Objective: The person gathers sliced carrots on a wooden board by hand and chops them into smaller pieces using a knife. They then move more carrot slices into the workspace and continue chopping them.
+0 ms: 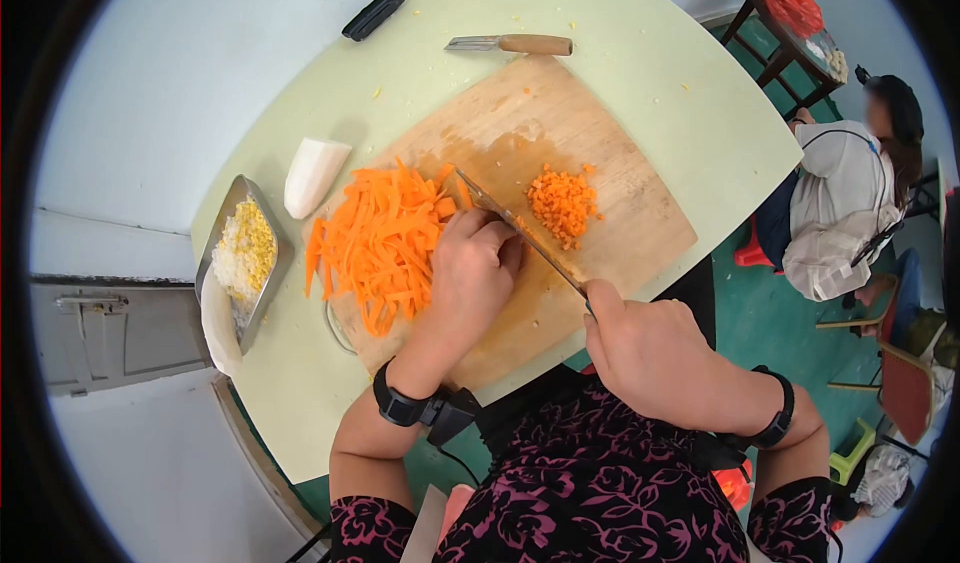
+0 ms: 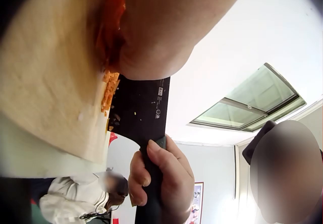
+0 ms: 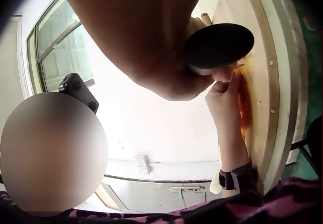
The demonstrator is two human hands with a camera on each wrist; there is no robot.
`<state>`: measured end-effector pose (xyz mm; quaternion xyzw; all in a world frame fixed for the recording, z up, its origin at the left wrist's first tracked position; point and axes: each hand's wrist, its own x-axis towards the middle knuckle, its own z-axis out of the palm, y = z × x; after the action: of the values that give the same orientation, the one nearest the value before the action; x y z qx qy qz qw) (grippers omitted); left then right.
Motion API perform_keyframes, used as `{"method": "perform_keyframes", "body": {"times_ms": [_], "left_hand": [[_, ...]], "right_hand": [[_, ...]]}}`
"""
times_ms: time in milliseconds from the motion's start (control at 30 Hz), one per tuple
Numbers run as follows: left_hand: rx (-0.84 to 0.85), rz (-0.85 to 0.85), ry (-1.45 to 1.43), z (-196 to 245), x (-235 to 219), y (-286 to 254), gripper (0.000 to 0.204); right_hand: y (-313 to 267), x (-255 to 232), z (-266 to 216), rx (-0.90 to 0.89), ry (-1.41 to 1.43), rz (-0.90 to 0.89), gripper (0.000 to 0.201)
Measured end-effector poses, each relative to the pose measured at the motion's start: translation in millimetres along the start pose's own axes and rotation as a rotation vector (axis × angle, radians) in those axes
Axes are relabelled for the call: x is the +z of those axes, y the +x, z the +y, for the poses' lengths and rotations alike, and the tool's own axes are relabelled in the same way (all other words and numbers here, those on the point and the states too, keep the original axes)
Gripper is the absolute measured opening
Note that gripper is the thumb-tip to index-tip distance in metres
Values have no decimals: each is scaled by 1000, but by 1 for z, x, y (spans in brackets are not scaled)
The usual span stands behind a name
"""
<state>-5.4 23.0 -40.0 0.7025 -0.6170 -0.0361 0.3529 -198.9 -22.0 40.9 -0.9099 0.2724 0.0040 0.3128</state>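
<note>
A black cleaver (image 1: 530, 238) stands on edge on the wooden cutting board (image 1: 630, 213), its blade running diagonally. My right hand (image 1: 660, 358) grips its dark handle, also visible in the left wrist view as a hand (image 2: 169, 178) around the handle below the broad blade (image 2: 139, 103). My left hand (image 1: 470, 278), fingers curled, holds carrot strips (image 1: 464, 195) down against the blade's left side; its fingertips are partly hidden. A heap of orange carrot strips (image 1: 380, 243) lies left of that hand. Finely diced carrot (image 1: 563, 205) sits right of the blade.
A peeled white radish piece (image 1: 314, 178) lies left of the board, near a metal tray (image 1: 276, 275) of yellow and white bits and another white piece (image 1: 218, 323). Beyond the board are a wooden-handled knife (image 1: 535, 45) and a black object (image 1: 373, 15). A person (image 1: 835, 198) sits at right.
</note>
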Motion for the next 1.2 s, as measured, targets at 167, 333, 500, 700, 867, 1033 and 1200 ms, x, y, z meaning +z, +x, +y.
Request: {"method": "perform_keyframes", "body": {"times_ms": [167, 333, 500, 700, 867, 1033, 1200], "left_hand": [[-10, -19, 4, 4, -1, 1, 14], [27, -32, 95, 3, -2, -4, 14], [60, 36, 95, 5, -1, -6, 11], [-6, 39, 62, 5, 1, -5, 12], [11, 18, 85, 8, -1, -3, 10], [52, 11, 102, 7, -2, -3, 9], [61, 39, 85, 5, -1, -6, 7]], "right_hand": [[2, 6, 4, -43, -15, -16, 13], [23, 15, 10, -11, 9, 38, 15], [17, 5, 9, 0, 111, 81, 17], [3, 1, 0, 52, 74, -46, 19], [13, 9, 3, 27, -7, -73, 15], [27, 18, 12, 15, 82, 93, 15], [14, 3, 5, 34, 148, 53, 16]]}}
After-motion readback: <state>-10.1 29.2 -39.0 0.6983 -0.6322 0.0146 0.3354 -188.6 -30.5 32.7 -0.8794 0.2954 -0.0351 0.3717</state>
